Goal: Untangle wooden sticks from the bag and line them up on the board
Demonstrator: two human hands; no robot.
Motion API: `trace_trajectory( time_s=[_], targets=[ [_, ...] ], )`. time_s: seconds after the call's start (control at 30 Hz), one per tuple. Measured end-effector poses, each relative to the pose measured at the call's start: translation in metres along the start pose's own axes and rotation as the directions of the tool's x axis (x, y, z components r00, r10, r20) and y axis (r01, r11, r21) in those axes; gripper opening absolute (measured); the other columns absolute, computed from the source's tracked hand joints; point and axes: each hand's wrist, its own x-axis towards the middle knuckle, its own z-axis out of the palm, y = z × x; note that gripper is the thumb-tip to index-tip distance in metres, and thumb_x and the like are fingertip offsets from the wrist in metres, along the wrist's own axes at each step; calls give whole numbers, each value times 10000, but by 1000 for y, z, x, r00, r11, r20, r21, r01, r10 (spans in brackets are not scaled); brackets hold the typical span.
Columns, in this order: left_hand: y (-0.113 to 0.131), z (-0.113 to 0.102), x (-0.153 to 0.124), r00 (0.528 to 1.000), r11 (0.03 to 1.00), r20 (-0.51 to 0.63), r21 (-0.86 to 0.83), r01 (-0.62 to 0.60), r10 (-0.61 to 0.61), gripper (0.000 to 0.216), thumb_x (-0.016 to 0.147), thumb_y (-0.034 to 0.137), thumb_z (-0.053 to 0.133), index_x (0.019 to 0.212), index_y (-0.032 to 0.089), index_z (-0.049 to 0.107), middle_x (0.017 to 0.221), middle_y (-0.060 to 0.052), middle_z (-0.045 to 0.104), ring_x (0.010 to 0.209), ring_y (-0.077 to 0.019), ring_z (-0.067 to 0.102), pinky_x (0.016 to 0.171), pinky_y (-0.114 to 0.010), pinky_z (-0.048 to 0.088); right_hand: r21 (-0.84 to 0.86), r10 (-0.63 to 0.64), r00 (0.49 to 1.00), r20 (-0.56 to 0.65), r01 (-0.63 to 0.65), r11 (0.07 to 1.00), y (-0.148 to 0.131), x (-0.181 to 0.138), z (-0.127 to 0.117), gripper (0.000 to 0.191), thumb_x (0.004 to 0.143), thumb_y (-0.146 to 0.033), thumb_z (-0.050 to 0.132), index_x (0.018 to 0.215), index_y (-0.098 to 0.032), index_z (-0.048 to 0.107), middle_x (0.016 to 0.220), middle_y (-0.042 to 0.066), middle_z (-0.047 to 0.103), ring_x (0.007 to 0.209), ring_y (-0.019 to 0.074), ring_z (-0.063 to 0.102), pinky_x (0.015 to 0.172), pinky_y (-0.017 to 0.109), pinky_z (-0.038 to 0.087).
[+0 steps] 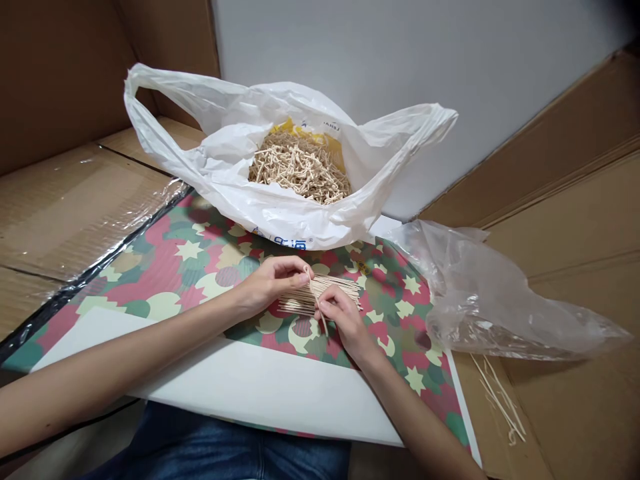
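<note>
A small bundle of thin pale sticks point(336, 288) lies on a board patterned in red, green and cream point(200, 260). My left hand point(273, 280) rests beside the bundle, its fingertips pinched on one end of a single thin stick point(316, 303). My right hand point(343, 320) is closed on the lower part of that same stick, just in front of the bundle. Behind them an open white plastic bag point(280, 200) holds a heap of knotted tan pieces point(300, 167).
A crumpled clear plastic bag point(480, 293) lies to the right on cardboard. A few loose thin sticks point(500, 400) lie on the cardboard point(575, 220) at lower right. Taped cardboard point(65, 207) is at left, a grey wall point(400, 60) behind. Blue jeans point(215, 447) show below the board.
</note>
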Motion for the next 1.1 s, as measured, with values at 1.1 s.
trace_trajectory(
  time_s=[1.1],
  targets=[
    [10, 0, -2, 933, 980, 313, 136, 143, -180, 130, 721, 221, 626, 715, 100, 579, 663, -16, 544, 588, -83, 472, 537, -185, 359, 181, 72, 994, -87, -55, 982, 0, -1, 4, 153, 800, -279, 506, 677, -198, 465, 544, -35, 521, 557, 120, 474, 566, 240, 368]
  ],
)
